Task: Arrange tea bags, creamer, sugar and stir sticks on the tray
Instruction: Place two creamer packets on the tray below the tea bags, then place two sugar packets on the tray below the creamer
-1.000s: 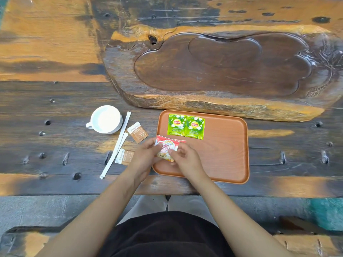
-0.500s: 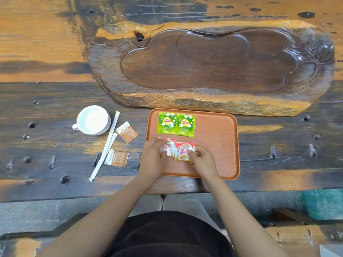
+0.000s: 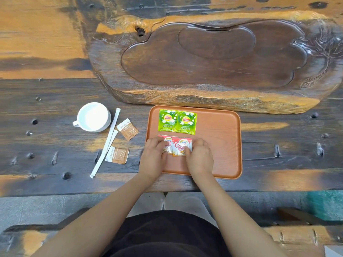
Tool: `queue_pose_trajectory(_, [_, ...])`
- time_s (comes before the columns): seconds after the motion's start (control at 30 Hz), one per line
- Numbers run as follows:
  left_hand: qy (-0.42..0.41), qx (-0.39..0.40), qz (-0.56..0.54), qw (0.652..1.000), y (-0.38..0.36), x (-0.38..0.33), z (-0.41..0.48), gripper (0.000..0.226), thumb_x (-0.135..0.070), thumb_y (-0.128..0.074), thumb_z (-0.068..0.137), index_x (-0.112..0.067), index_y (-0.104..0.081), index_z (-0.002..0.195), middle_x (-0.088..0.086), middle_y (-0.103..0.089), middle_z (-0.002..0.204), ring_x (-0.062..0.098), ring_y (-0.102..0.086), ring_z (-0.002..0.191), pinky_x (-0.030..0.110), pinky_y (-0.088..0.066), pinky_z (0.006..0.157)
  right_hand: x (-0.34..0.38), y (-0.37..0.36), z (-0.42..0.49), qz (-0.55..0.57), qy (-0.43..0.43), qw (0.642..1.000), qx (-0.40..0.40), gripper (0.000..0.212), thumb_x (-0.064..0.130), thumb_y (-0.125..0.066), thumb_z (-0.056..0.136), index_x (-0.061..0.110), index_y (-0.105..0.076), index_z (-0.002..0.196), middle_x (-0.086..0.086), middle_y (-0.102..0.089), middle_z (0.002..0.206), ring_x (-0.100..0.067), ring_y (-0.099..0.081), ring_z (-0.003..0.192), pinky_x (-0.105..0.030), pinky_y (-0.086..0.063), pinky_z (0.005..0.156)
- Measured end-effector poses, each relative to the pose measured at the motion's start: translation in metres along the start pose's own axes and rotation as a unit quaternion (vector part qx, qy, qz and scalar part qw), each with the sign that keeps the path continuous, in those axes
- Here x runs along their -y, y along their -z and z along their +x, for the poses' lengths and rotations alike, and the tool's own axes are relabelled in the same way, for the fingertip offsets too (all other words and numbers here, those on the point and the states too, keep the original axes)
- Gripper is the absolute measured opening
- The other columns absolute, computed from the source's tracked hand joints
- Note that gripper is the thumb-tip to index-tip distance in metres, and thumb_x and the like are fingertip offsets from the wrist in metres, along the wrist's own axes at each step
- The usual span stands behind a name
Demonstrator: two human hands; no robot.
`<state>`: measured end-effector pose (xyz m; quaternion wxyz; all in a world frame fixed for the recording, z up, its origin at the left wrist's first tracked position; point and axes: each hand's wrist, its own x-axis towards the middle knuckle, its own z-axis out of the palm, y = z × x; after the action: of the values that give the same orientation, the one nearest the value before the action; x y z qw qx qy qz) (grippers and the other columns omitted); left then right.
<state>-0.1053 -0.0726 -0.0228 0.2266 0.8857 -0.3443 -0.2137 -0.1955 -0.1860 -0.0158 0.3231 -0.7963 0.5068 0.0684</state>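
An orange-brown tray (image 3: pixel 220 138) lies on the wooden table. Two green Lipton tea bags (image 3: pixel 177 121) sit side by side at its far left. Below them two red and white creamer packets (image 3: pixel 179 145) lie flat on the tray, slightly overlapping. My left hand (image 3: pixel 154 158) presses its fingers on the left packet and my right hand (image 3: pixel 199 157) on the right one. Left of the tray lie two brown sugar packets, one farther (image 3: pixel 128 129) and one nearer (image 3: pixel 117 155), beside two white wrapped stir sticks (image 3: pixel 106 145).
A white cup (image 3: pixel 92 116) stands left of the stir sticks. A large carved wooden tea board (image 3: pixel 213 58) fills the table behind the tray. The table's front edge runs just below the tray, with a bench under me.
The creamer packets were held together above the tray's left edge. They have been spread apart and laid flat on the tray, one under each hand.
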Motion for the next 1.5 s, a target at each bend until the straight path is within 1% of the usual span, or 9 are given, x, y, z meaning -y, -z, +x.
queue_pose_trajectory(0.17, [0.003,-0.001,0.002,1.000,-0.001,-0.001,0.000,0.036,0.002,-0.060,0.073,-0.005,-0.063,0.108,0.014,-0.060,0.115,0.032,-0.050,0.111,0.035,-0.041,0.095,0.002,-0.008,-0.006,-0.051,0.138,0.988,-0.054,0.019,0.011,-0.058,0.081,0.006,-0.055,0.098,-0.015,-0.058,0.101,-0.033,-0.053,0.096,-0.041,-0.044,0.081])
queue_pose_trajectory(0.27, [0.003,-0.004,0.000,1.000,-0.001,-0.001,0.000,0.035,0.001,-0.060,0.073,-0.005,-0.063,0.108,0.014,-0.060,0.114,0.032,-0.050,0.110,0.036,-0.041,0.094,-0.002,-0.015,-0.008,-0.112,0.220,0.968,-0.041,0.023,0.015,-0.059,0.079,0.014,-0.059,0.102,-0.008,-0.060,0.101,-0.029,-0.053,0.093,-0.038,-0.043,0.079])
queue_pose_trajectory(0.53, [-0.011,-0.016,-0.011,1.000,-0.002,0.004,-0.001,0.034,0.001,-0.059,0.074,-0.008,-0.063,0.107,0.012,-0.060,0.115,0.030,-0.050,0.110,0.039,-0.046,0.093,-0.003,-0.016,-0.006,-0.118,0.184,0.975,-0.049,0.023,0.015,-0.062,0.077,0.011,-0.060,0.099,-0.013,-0.059,0.098,-0.033,-0.054,0.091,-0.044,-0.047,0.078])
queue_pose_trajectory(0.73, [-0.009,-0.074,-0.059,0.995,0.023,0.016,-0.001,0.032,-0.006,-0.058,0.076,-0.012,-0.062,0.108,0.008,-0.059,0.111,0.021,-0.048,0.104,0.019,-0.029,0.092,0.021,-0.011,-0.005,-0.074,0.196,0.975,-0.067,0.019,0.021,-0.050,0.081,0.007,-0.057,0.093,-0.015,-0.057,0.095,-0.034,-0.051,0.090,-0.041,-0.041,0.081])
queue_pose_trajectory(0.87, [0.101,-0.135,-0.031,0.985,0.049,0.060,-0.007,0.033,-0.005,-0.057,0.075,-0.007,-0.060,0.107,0.015,-0.059,0.109,0.031,-0.050,0.105,0.024,-0.031,0.090,0.069,-0.016,0.006,-0.057,0.257,0.965,0.006,0.018,0.016,-0.053,0.084,0.004,-0.056,0.098,-0.016,-0.055,0.105,-0.033,-0.046,0.101,-0.043,-0.040,0.089])
queue_pose_trajectory(1.03, [0.163,-0.096,0.007,0.982,0.059,0.101,-0.030,0.037,-0.007,-0.062,0.076,-0.004,-0.058,0.113,0.018,-0.057,0.110,0.036,-0.049,0.106,0.039,-0.038,0.095,0.125,-0.046,0.027,-0.121,0.312,0.939,0.080,0.029,0.027,-0.050,0.090,0.007,-0.054,0.111,-0.014,-0.052,0.117,-0.032,-0.042,0.115,-0.042,-0.035,0.097])
queue_pose_trajectory(1.17, [0.176,-0.070,0.028,0.982,0.060,0.105,-0.030,0.048,-0.014,-0.062,0.079,-0.004,-0.050,0.125,0.018,-0.053,0.125,0.036,-0.044,0.116,0.046,-0.040,0.100,0.151,-0.075,0.041,-0.186,0.286,0.937,0.075,0.033,0.023,-0.051,0.090,0.008,-0.049,0.119,-0.013,-0.050,0.125,-0.030,-0.040,0.120,-0.040,-0.034,0.099])
queue_pose_trajectory(1.27, [0.182,-0.057,0.057,0.980,0.062,0.104,-0.028,0.045,-0.017,-0.060,0.082,-0.004,-0.051,0.123,0.018,-0.055,0.119,0.037,-0.046,0.111,0.045,-0.041,0.094,0.164,-0.089,0.038,-0.207,0.276,0.936,0.070,0.033,0.014,-0.049,0.089,0.005,-0.046,0.122,-0.016,-0.051,0.126,-0.033,-0.042,0.120,-0.040,-0.034,0.100])
queue_pose_trajectory(1.5, [0.195,-0.047,0.051,0.978,0.066,0.109,-0.026,0.036,-0.019,-0.062,0.081,-0.007,-0.055,0.114,0.019,-0.056,0.109,0.037,-0.047,0.105,0.044,-0.040,0.091,0.168,-0.093,0.028,-0.099,0.190,0.969,0.119,0.043,0.018,-0.058,0.085,0.005,-0.046,0.124,-0.019,-0.053,0.126,-0.035,-0.045,0.119,-0.041,-0.037,0.100])
